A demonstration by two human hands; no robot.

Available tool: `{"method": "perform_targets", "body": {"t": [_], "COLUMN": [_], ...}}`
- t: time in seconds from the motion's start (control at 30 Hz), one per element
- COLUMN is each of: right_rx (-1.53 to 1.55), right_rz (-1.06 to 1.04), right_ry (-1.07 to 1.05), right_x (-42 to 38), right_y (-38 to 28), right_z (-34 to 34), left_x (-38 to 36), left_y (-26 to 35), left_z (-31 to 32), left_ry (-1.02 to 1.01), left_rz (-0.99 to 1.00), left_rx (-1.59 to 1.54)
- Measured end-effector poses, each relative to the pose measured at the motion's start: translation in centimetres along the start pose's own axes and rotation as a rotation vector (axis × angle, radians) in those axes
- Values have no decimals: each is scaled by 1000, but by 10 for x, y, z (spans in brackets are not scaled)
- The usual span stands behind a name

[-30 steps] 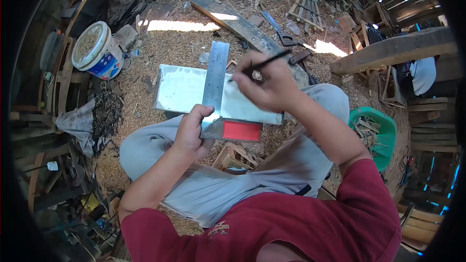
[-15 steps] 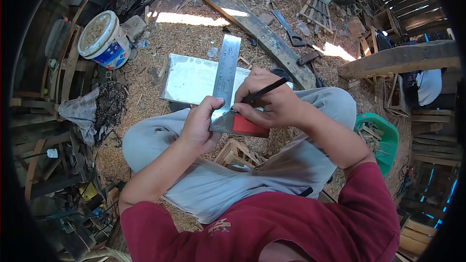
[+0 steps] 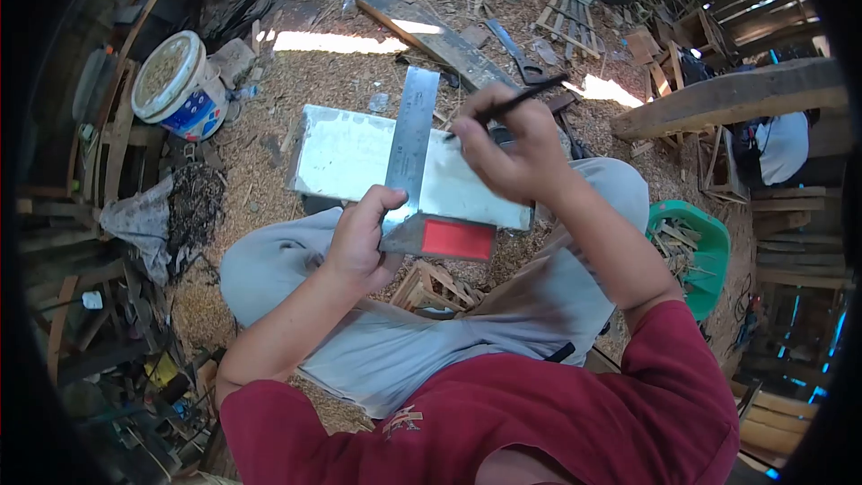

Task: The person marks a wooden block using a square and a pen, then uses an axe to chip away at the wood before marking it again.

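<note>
My left hand grips the corner of a metal try square, its thumb on the blade. The square's red-faced stock lies along the near side of a pale, whitish board, and the blade crosses the board's top, pointing away from me. Pinched in my right hand is a dark pencil, held above the right part of the board, to the right of the blade. Its lower tip is close to the board; whether it touches, I cannot tell.
A white bucket stands at the upper left. Beyond the board lie a long plank and a handsaw. At right are a green basin of wood scraps and a thick beam. Wood shavings cover the floor.
My right hand has lifted off the square and moved away from me and to the right with the pencil, uncovering more of the board. My left hand still holds the square.
</note>
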State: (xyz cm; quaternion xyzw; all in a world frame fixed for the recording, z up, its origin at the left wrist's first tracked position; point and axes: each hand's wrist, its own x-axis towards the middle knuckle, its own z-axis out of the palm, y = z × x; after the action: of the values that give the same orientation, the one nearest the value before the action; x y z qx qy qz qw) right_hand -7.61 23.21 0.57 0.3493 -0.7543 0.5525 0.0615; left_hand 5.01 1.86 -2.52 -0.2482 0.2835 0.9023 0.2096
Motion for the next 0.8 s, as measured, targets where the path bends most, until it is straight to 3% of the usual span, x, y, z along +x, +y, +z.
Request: {"method": "perform_targets", "body": {"t": [0.23, 0.63, 0.8], "right_rx": [36, 15, 118], "right_rz": [-199, -219, -38], "right_ry": [-278, -291, -318], "right_x": [-14, -11, -15], "right_y": [-9, -9, -2], "right_z": [7, 3, 1], "left_x": [2, 6, 5], "left_y": [3, -2, -1], "left_z": [2, 17, 16], "left_ry": [-46, 28, 26], "left_rz": [48, 71, 53], "left_rx": [-18, 72, 111]}}
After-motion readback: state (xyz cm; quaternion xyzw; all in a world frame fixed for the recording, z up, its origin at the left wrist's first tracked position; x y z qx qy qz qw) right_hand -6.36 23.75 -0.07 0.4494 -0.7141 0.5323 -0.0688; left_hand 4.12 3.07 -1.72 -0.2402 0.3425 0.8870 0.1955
